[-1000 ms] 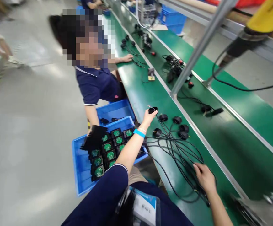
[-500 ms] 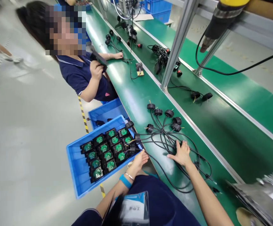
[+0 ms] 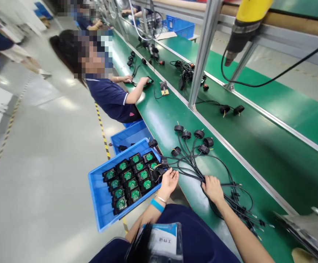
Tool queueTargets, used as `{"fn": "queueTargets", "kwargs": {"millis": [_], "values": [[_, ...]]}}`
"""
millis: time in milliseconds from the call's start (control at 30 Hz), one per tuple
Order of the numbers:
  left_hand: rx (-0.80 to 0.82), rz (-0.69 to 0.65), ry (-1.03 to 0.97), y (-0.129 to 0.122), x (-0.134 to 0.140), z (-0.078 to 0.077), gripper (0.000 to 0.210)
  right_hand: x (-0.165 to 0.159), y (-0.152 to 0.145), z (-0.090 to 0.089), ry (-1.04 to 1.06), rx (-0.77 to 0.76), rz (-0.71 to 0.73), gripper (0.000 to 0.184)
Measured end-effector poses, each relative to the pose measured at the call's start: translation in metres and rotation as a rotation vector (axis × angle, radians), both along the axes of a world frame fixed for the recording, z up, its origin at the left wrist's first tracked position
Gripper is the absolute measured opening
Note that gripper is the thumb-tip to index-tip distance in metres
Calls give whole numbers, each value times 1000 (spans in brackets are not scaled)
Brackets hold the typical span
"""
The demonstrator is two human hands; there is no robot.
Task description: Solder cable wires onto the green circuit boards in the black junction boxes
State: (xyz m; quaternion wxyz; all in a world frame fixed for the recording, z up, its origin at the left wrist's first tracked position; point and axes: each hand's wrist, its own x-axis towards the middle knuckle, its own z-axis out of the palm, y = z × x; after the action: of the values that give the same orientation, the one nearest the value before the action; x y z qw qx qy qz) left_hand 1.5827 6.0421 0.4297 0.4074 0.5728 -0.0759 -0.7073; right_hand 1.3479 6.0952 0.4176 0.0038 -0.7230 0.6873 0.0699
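Black cables [image 3: 189, 168] with round black caps [image 3: 199, 134] on their far ends lie bunched on the green bench. My right hand [image 3: 213, 188] is closed around the bundle, its fingers curled over the cables. Palm up, with fingers loosely bent, my left hand [image 3: 170, 181] is beside the right rim of a blue bin [image 3: 100, 204]. Its fingertips are close to the cables there; whether they touch is unclear. Inside the bin sit rows of black housings with green circuit boards [image 3: 132, 183]. Several black caps with thin wires [image 3: 163, 161] lie at the bin's right side.
A co-worker [image 3: 106, 91] sits farther up the green bench [image 3: 172, 111], hands on a black part. A second blue bin [image 3: 128, 133] stands behind the first. A metal post [image 3: 201, 54] rises from the bench, and a yellow-and-black power tool [image 3: 243, 29] hangs at upper right.
My right hand has gone from spread fingers to gripping the cables, and their loose ends have shifted. My left fingers have bent. The co-worker has lowered the black part to the bench.
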Motion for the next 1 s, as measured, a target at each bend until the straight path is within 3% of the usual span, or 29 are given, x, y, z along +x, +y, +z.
{"fn": "queueTargets", "kwargs": {"millis": [167, 433, 533, 633, 733, 867, 933, 1000], "values": [[-189, 25, -144, -23, -10, 4, 31, -12, 5, -19, -31, -64, 103, 22], [-567, -181, -587, -131, -28, 14, 59, 1, 5, -22, -26, -208, 37, 25], [-663, -325, -669, -157, -38, 16, 56, 12, 4, -18, -3, -268, -48, 33], [-737, -480, -724, -167, -35, 15, 38, 16, 3, -15, 3, -288, -100, 37], [-730, -525, -847, -160, -19, 11, 32, 14, 2, -14, -19, -262, -92, 35], [-612, -396, -1126, -147, 14, 3, 53, 16, -3, -14, -67, -208, -36, 27], [-604, -372, -1239, -154, 28, 1, 66, 22, -6, -14, -84, -186, -17, 27], [-675, -433, -1310, -173, 39, 0, 74, 28, -8, -13, -98, -162, -20, 28]]}}
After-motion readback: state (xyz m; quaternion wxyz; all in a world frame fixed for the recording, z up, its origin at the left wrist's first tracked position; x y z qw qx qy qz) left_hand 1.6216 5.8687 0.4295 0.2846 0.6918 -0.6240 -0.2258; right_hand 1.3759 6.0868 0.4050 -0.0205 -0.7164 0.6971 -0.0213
